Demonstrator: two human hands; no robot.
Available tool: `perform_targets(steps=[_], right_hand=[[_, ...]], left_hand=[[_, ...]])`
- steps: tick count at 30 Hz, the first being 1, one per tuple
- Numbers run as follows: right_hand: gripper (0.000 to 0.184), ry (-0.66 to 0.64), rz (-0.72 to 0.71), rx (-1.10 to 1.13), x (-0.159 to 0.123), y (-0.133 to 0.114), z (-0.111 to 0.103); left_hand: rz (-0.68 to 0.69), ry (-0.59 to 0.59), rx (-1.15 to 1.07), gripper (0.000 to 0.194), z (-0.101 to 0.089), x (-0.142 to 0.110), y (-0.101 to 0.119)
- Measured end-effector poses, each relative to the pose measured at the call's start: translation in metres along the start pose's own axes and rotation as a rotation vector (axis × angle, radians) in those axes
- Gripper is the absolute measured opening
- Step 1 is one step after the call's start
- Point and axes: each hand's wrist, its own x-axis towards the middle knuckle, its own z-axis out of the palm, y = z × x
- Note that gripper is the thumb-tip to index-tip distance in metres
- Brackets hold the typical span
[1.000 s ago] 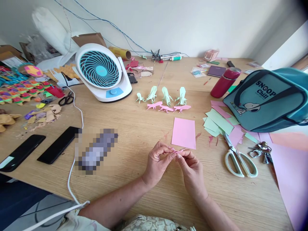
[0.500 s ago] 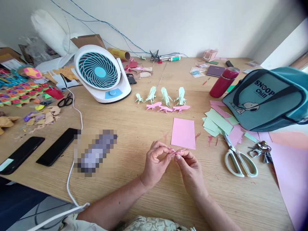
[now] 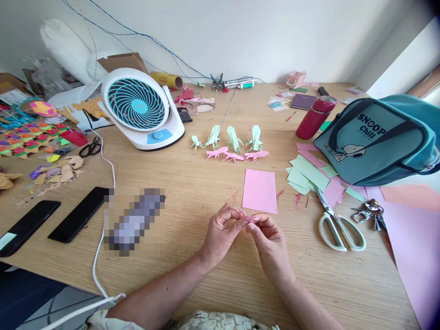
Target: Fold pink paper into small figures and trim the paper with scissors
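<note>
Between my fingertips is a small folded piece of pink paper (image 3: 251,219), mostly covered by the fingers. My left hand (image 3: 222,233) pinches its left end, and my right hand (image 3: 270,240) pinches the right end, so both are closed on it above the table. Just beyond the hands lies a flat pink paper sheet (image 3: 259,190). Farther back, several green origami figures (image 3: 233,139) stand in a row, with pink origami figures (image 3: 234,157) in front of them.
To the right lie scissors (image 3: 340,224), keys (image 3: 369,213), green paper pieces (image 3: 309,174) and a large pink sheet (image 3: 412,247). A teal bag (image 3: 374,142) and red flask (image 3: 315,118) stand behind. Leftward are a fan (image 3: 144,110), two black phones (image 3: 80,213) and a white cable (image 3: 98,256).
The view has shifted slightly. Both hands keep their pinch on the folded pink paper, which shows a little more between the fingertips. The objects on the table stay put.
</note>
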Motion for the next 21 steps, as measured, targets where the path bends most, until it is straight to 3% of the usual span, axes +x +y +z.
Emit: perform_targets(steps=[4, 9, 14, 21], right_hand=[[0.014, 0.002, 0.008, 0.001, 0.000, -0.001, 0.000], [0.017, -0.003, 0.050, 0.032, -0.001, -0.001, -0.001], [0.019, -0.029, 0.078, 0.008, -0.001, -0.001, -0.002], [0.012, -0.082, 0.054, 0.016, 0.001, -0.006, -0.004]], left_hand=[[0.030, 0.011, 0.057, 0.021, 0.000, 0.000, 0.003], [0.239, 0.026, 0.365, 0.005, 0.000, -0.003, 0.013], [0.383, 0.021, 0.515, 0.009, -0.001, -0.006, 0.016], [0.371, -0.031, 0.544, 0.006, -0.001, -0.007, 0.017]])
